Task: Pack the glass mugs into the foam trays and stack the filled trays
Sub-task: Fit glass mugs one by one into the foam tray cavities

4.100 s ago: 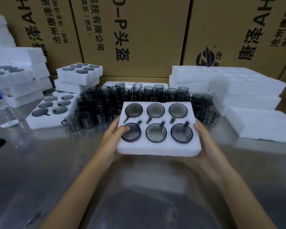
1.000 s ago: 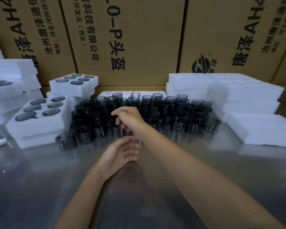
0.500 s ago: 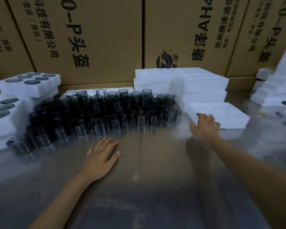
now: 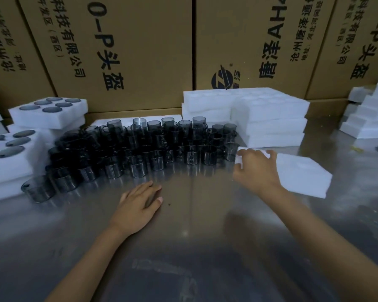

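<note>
Many dark smoked-glass mugs (image 4: 144, 147) stand packed together on the metal table (image 4: 194, 247), across the middle. My right hand (image 4: 256, 168) grips the near left corner of an empty white foam tray (image 4: 301, 175) lying just right of the mugs, fingers over its top and thumb at its edge. My left hand (image 4: 138, 205) rests flat on the table in front of the mugs, holding nothing. Filled foam trays (image 4: 13, 164) with mugs in their pockets are stacked at the left, and another filled stack (image 4: 50, 119) sits behind them.
A pile of empty foam trays (image 4: 271, 118) rises behind my right hand. More foam pieces (image 4: 367, 118) are stacked at the far right. Big cardboard boxes (image 4: 140, 51) wall off the back. One mug (image 4: 38, 188) lies on its side at the near left.
The filled tray I held is now on the left stack. My view swung right. My right hand reached across to the empty tray and took hold of its corner; my left hand settled flat.
</note>
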Demonstrator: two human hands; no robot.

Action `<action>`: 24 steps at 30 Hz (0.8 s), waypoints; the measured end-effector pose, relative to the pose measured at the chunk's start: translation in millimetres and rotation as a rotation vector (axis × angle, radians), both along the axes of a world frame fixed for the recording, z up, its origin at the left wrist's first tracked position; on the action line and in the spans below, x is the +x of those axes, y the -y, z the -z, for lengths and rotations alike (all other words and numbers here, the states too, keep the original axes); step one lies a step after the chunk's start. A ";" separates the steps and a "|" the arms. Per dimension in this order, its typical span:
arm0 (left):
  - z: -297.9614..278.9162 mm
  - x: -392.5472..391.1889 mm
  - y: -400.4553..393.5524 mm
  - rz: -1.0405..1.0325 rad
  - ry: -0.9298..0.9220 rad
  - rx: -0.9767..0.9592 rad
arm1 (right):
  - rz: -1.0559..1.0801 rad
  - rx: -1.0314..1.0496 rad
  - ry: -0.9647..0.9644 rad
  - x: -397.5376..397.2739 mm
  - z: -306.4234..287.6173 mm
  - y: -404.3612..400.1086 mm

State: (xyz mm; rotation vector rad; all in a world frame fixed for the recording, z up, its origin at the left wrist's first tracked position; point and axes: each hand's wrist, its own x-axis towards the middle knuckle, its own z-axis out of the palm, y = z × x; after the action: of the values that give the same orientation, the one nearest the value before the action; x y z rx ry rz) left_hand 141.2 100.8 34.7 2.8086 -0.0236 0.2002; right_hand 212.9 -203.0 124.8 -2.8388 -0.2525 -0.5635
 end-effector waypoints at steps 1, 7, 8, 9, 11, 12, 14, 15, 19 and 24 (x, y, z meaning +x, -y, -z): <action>0.3 0.0 -0.2 0.000 0.001 -0.002 | -0.030 0.003 0.021 -13.4 -0.5 -9.6; -2.1 -3.5 3.2 -0.018 0.043 -0.106 | -0.287 0.005 -0.043 -75.2 8.4 -61.1; -3.9 -5.4 4.8 -0.041 0.079 -0.171 | -0.364 0.012 -0.059 -81.7 12.1 -69.9; -6.1 -7.8 6.7 -0.060 0.110 -0.253 | -0.444 0.027 -0.073 -87.4 16.2 -78.8; -12.4 -13.1 9.9 -0.071 0.152 -0.470 | -0.579 0.053 -0.091 -96.6 24.4 -95.7; -15.6 -15.4 10.2 -0.073 0.181 -0.553 | -0.626 0.074 -0.096 -100.0 27.1 -103.0; -20.2 -18.1 2.9 -0.137 0.296 -0.518 | -0.700 0.158 -0.130 -105.3 30.3 -115.4; -22.0 -18.4 -5.2 -0.206 0.378 -0.410 | -0.733 0.203 -0.151 -107.3 30.6 -120.8; -27.6 -21.6 -54.7 -0.630 0.548 -0.113 | -0.803 0.319 -0.217 -109.2 26.9 -140.5; -17.2 -33.5 -117.2 -0.898 0.462 -0.189 | -0.831 0.368 -0.175 -100.5 19.9 -156.6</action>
State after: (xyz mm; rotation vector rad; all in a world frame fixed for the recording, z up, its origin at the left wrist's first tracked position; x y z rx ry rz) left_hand 107.7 218.0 51.9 2.3239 1.0802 0.9759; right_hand 112.4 -46.3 104.9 -2.1352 -1.0864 -0.1506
